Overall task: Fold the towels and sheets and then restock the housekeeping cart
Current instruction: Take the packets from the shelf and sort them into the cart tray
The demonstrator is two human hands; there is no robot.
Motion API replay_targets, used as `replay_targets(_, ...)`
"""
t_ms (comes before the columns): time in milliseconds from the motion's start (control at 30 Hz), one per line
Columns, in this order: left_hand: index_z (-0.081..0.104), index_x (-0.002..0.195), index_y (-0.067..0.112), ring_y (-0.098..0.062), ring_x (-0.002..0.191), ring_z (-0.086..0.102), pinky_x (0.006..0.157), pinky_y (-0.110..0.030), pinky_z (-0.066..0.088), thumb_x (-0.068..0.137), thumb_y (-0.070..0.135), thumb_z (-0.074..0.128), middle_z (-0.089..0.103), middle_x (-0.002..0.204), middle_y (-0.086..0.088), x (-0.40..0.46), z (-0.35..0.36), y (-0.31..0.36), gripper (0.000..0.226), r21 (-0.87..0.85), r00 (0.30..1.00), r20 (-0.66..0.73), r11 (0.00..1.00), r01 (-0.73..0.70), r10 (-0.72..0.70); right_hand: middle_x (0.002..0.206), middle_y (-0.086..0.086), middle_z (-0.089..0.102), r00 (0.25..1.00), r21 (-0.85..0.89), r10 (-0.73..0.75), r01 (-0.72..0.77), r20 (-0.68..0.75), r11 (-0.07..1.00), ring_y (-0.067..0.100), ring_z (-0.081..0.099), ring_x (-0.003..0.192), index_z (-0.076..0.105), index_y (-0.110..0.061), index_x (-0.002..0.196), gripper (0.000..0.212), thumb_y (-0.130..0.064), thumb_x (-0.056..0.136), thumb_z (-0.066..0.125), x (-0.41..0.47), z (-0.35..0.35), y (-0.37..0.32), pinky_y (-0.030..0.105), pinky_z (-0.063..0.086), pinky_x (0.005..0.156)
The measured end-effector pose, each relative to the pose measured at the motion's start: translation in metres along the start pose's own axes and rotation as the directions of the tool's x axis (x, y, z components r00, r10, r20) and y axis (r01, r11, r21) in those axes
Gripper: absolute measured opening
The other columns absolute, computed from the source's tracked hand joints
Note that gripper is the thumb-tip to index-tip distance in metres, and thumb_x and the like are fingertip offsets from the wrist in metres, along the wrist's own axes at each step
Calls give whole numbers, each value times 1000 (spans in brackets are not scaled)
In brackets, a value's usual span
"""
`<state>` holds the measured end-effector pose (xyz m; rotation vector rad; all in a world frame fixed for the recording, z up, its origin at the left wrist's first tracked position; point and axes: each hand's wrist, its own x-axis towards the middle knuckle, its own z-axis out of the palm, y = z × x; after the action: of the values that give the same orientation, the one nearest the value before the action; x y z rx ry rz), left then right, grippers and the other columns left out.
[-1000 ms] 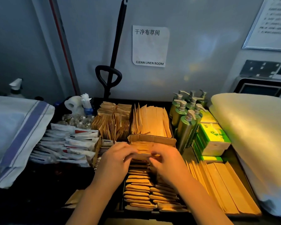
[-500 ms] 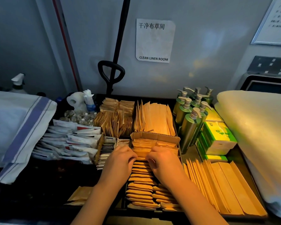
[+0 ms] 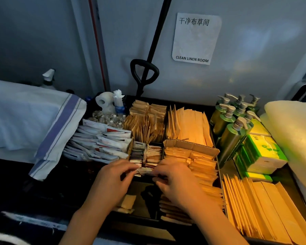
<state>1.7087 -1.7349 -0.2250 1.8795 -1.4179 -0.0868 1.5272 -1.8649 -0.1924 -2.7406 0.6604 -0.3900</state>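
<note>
Entry, restocking step: I judge the folding done or set aside; I am tidying small supplies in the black cart-top tray (image 3: 193,103).

Left hand (image 3: 113,181): fingers curled, pinching the near end of a small pale crumpled sachet (image 3: 144,171).

Right hand (image 3: 175,179): fingers curled over the same sachet's other end; whether it truly pinches I cannot tell.

Sachet: thin, wrinkled, light paper with darker print, lying across the front of a narrow row of small white and brown sachets (image 3: 153,154), just beyond my fingertips.

Right of the grip: stacked flat kraft-paper packets in a cardboard box (image 3: 191,154); farther right, green pump bottles (image 3: 228,121).

Left of the grip: white red-printed packets (image 3: 99,142), then a folded white towel with a blue stripe (image 3: 25,117).

Next move, by my judgement: stand the sachet upright and press it into its row without toppling neighbours.
</note>
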Motion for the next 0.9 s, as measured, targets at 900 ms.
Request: replay_targets(900,76,111,33,3,103,61,89,-25,54,91,21,75,64,103,27,-40,-50,-58,24,-14,994,109,999,31,-29,93,8,69,906,-94,86,-51,413,994,30,65,88,71,-15,98,18,-27,89,60,47,74,-75,31,46,67)
